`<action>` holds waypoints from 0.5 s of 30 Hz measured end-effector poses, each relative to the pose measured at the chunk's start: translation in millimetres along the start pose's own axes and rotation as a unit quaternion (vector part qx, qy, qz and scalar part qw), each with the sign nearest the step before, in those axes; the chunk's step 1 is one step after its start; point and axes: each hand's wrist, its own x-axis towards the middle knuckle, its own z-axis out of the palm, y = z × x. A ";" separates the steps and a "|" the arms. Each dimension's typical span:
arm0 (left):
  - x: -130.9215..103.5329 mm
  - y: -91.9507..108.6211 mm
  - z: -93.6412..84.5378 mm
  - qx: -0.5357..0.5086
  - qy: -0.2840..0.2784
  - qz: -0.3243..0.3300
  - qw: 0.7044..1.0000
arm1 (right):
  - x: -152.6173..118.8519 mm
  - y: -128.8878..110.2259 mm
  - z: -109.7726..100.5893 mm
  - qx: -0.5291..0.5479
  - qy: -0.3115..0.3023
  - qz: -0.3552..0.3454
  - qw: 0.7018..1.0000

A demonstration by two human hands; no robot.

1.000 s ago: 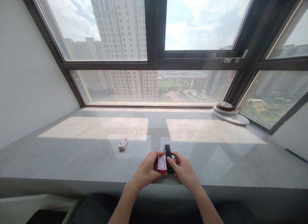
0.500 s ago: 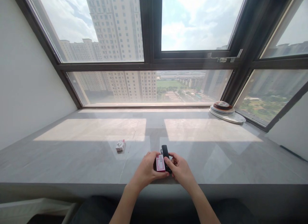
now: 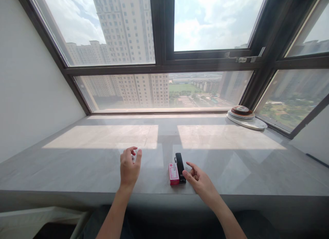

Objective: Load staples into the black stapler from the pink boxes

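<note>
A pink and white box (image 3: 174,174) lies on the grey ledge, side by side with a black stapler (image 3: 180,167). Just right of the stapler is my right hand (image 3: 200,181), fingers apart, its thumb at or close to the stapler's side. My left hand (image 3: 130,167) is further left, thumb and fingers spread, over a small white box (image 3: 133,157) that is mostly hidden behind it. Neither hand has anything visible in its grip.
The ledge (image 3: 84,167) runs up to a dark-framed window. A stack of plates (image 3: 241,116) stands in its back right corner. A white wall (image 3: 33,78) closes the left side. Below the front edge, a pale chair-like object (image 3: 38,216) shows at lower left.
My left hand has let go of the pink and white box and moved left to the small white box. My right hand has come off the stapler, slightly to the right. The view has shifted slightly.
</note>
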 end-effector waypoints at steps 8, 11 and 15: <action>41.8 -38.0 13.8 0.081 -0.190 -0.062 0.976 | -6.5 -10.1 3.1 -0.099 -0.054 -0.031 0.993; 23.4 -8.8 39.8 0.056 -0.238 -0.009 0.970 | -4.4 -22.9 6.4 -0.123 -0.078 -0.069 0.987; -4.2 31.6 59.7 0.027 -0.282 0.065 0.957 | -1.6 -33.0 11.8 -0.145 -0.078 -0.109 0.980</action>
